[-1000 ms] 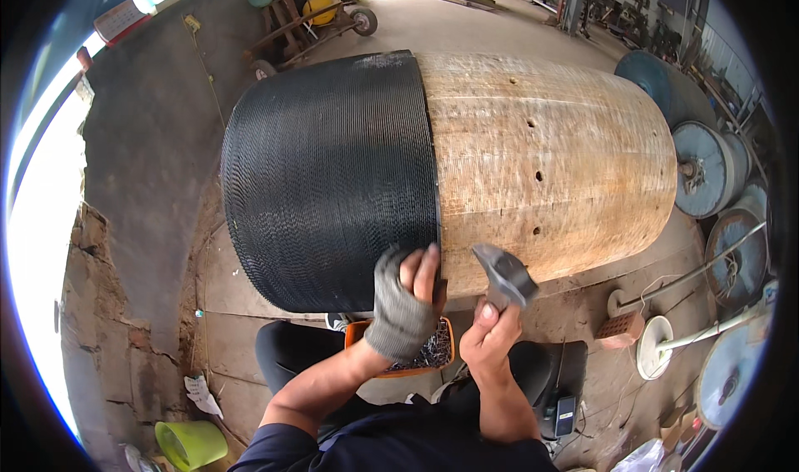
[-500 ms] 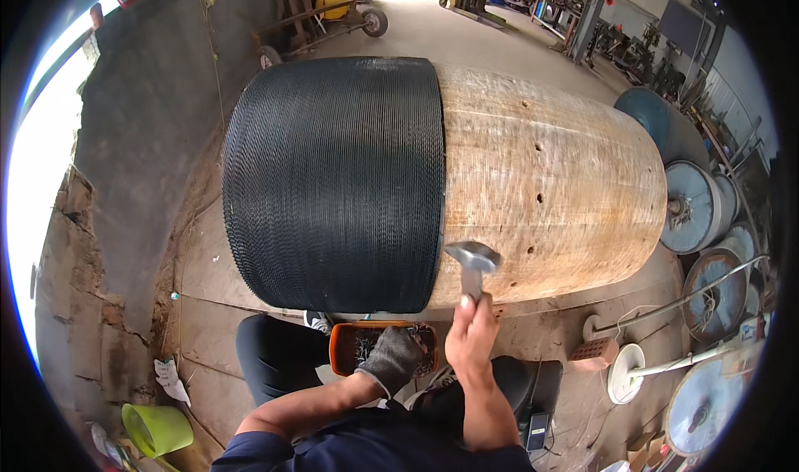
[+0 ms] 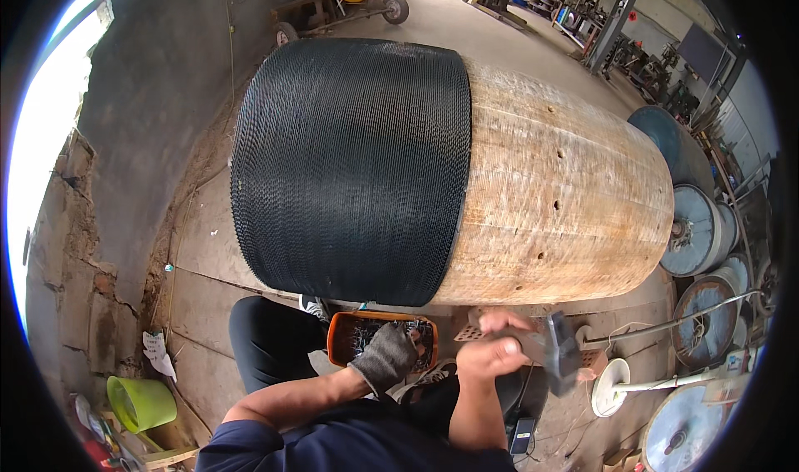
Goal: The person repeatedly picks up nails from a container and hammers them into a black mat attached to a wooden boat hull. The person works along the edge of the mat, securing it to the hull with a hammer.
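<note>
My left hand (image 3: 385,358), in a grey glove, reaches into an orange tray (image 3: 334,339) of small, thin metal bits like nails (image 3: 364,332). Its fingers are curled together, and whatever they pinch is too small to make out. My right hand (image 3: 491,352), bare, is wrapped round a hammer (image 3: 563,351). The hammer's head, smeared by motion, points right, beside the tray and low in front of the drum. A big wooden drum (image 3: 574,181) lies in front of me, its left part covered by rows of black toothed strip (image 3: 349,164).
Along the right stand metal-flanged reels (image 3: 692,218), a white-based pole (image 3: 612,387) and a red brick (image 3: 593,362). A grey wall (image 3: 166,97) rises on the left, with a green bucket (image 3: 141,404) below it. A wheeled cart (image 3: 333,14) is beyond the drum.
My right hand has swung the hammer down and to the right, away from the strip's edge. My left hand stays in the tray. The view has shifted slightly.
</note>
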A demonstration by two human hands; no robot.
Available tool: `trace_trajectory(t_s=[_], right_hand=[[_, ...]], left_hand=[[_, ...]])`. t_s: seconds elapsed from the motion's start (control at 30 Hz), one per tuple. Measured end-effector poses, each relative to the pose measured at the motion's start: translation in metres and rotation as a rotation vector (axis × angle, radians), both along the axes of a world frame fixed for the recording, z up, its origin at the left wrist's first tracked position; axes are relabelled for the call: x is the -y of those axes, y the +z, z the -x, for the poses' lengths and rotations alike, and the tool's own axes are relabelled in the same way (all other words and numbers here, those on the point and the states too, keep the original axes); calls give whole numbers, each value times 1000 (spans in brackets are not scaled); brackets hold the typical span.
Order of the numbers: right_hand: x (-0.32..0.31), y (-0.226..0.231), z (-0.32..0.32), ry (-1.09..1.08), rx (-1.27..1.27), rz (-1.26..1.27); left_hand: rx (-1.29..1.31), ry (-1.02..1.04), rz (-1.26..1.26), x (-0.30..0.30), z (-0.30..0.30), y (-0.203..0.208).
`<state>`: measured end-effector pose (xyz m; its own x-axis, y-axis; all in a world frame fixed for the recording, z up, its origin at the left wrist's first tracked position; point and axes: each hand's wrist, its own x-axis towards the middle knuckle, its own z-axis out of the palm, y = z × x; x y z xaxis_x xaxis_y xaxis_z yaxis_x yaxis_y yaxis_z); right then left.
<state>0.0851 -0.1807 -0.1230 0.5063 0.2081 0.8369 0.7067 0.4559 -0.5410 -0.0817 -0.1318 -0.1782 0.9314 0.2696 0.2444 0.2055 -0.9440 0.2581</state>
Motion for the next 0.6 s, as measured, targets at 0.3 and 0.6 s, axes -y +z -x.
trace_trajectory(t_s=[0.3,0.6], right_hand=[[3,23,15,-32,-117,-89],[14,21,19,168,-339,337]], left_hand=[[362,129,-39,-18,-7,29],[681,139,-556,-142,-16,139]])
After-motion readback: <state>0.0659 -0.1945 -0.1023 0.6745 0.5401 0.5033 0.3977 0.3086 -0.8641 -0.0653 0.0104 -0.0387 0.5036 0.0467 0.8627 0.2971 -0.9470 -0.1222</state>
